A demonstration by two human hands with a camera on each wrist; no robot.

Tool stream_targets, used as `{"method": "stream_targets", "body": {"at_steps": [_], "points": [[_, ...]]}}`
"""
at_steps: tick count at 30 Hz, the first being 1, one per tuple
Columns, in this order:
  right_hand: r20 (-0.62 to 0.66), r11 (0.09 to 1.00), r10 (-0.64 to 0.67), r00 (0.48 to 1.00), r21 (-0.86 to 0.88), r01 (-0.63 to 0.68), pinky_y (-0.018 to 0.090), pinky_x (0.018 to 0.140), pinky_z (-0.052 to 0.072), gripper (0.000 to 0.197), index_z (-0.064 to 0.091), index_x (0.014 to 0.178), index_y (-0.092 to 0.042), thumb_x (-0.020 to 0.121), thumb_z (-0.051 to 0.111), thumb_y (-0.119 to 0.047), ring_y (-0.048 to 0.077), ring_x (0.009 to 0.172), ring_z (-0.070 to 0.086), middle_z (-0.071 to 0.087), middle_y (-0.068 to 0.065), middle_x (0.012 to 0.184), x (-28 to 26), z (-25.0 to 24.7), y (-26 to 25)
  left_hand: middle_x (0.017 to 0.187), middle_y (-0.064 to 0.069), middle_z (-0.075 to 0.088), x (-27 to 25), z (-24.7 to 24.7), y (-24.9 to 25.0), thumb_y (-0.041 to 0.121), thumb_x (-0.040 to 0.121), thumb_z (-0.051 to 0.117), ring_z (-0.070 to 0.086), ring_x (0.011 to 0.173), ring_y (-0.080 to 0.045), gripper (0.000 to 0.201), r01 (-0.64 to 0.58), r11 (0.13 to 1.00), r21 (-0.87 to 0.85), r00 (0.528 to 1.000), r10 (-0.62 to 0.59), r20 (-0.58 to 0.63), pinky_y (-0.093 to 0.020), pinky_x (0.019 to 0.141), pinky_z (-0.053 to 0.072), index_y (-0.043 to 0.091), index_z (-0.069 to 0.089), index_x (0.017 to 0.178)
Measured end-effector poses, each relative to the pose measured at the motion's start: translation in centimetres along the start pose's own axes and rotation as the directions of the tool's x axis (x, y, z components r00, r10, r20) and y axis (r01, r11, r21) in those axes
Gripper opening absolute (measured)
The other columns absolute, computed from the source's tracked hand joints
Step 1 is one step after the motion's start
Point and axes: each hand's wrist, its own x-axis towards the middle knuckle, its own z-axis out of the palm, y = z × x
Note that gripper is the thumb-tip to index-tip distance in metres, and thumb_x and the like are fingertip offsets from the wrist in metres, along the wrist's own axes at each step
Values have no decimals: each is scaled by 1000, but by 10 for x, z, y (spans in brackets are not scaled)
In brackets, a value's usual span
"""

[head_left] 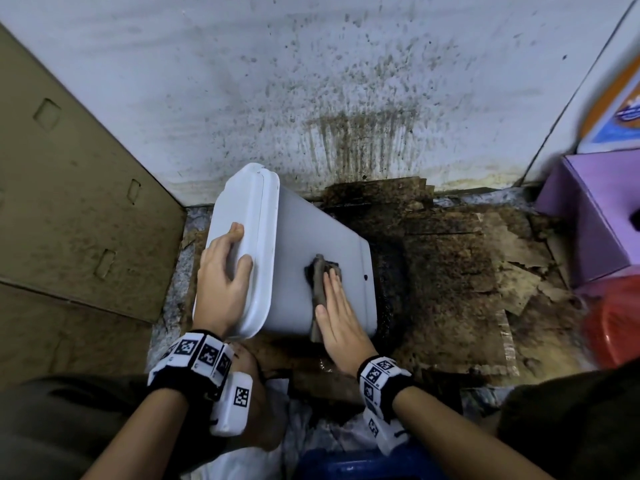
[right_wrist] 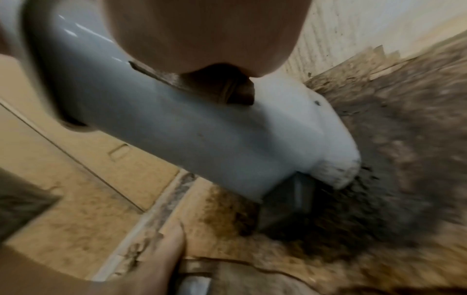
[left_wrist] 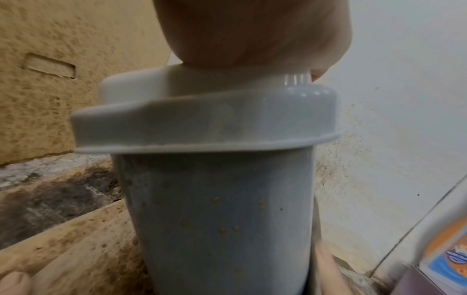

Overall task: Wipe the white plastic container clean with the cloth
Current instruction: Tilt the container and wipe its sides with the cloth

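The white plastic container (head_left: 304, 237) lies tilted on the floor, its lidded end up at the left and its base down at the right. My left hand (head_left: 225, 271) grips the lid end, fingers over the top and thumb on the near edge. My right hand (head_left: 336, 306) lies flat with straight fingers and presses a dark grey cloth (head_left: 320, 268) onto the container's upper side. In the left wrist view brown specks dot the container (left_wrist: 215, 209) below its lid (left_wrist: 202, 123). The right wrist view has the cloth (right_wrist: 222, 89) bunched under my palm (right_wrist: 207, 34) on the container (right_wrist: 189, 123).
A stained white wall (head_left: 346, 98) stands behind. Flattened cardboard (head_left: 69, 202) leans at the left. Dirty, torn cardboard (head_left: 450, 271) covers the floor to the right. A purple box (head_left: 595, 209) and a red object (head_left: 616, 323) sit at the far right, a blue stool (head_left: 363, 465) below.
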Motion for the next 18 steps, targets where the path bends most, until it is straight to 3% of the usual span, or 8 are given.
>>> {"method": "stream_targets", "body": {"at_steps": [4,6,8,10,12,14,16,18], "points": [[63,972,230,971,42,-232,30,126,-5,57,-7,157,-10,109,14,-32,8,151,-20,-18,4,165,-4,-4,40,147,6,53,0,-2,-2,26,93,49,42,139,-14,48,-13,1000,-13,1000,13,1,-36,117,32,17,55,139],[160,921,362,918,89,-379,42,124,3,60,21,152,9,109,5,-29,19,150,-22,-11,20,164,4,7,74,147,6,53,0,-1,-3,27,92,50,42,140,-15,48,-19,1000,-21,1000,19,0,-38,118,32,18,55,139],[183,947,319,930,-106,-304,49,120,9,77,40,133,22,107,-13,-27,35,149,-25,-14,31,160,9,17,100,146,8,52,1,1,-2,25,92,50,42,140,-15,48,-21,1000,-22,1000,21,0,-38,118,32,17,55,139],[133,936,281,950,-256,-241,51,122,0,102,17,145,22,90,-35,-47,40,146,-28,-26,25,157,13,14,92,145,10,52,2,1,-3,24,92,51,43,139,-15,47,-21,1000,-21,1000,21,0,-39,118,33,18,56,138],[208,937,335,919,-179,-301,46,124,-6,91,-1,155,7,92,-22,-55,38,150,-22,-21,24,161,8,4,71,145,10,52,2,0,-5,24,92,51,43,139,-16,46,-20,999,-28,1000,20,0,-40,118,33,19,56,137],[159,929,368,916,-36,-367,41,125,-5,84,-1,157,0,95,-3,-57,32,154,-16,-15,15,164,7,2,53,145,10,52,3,-1,-6,25,91,50,43,139,-15,46,-12,1000,-27,1000,12,1,-39,118,32,19,56,137],[181,939,341,923,-19,-343,47,125,-5,61,3,156,2,109,10,-35,36,152,-21,-25,15,160,6,1,33,145,10,52,3,0,-4,25,91,50,42,139,-13,46,1,1000,-24,1000,-1,5,-36,118,31,18,56,137],[177,955,273,946,71,-288,49,123,-9,51,2,157,1,110,18,-14,34,149,-28,-29,8,157,9,1,14,145,10,51,3,1,-2,25,91,50,41,139,-12,46,3,1000,-21,1000,-3,9,-33,117,30,18,56,137]]}}
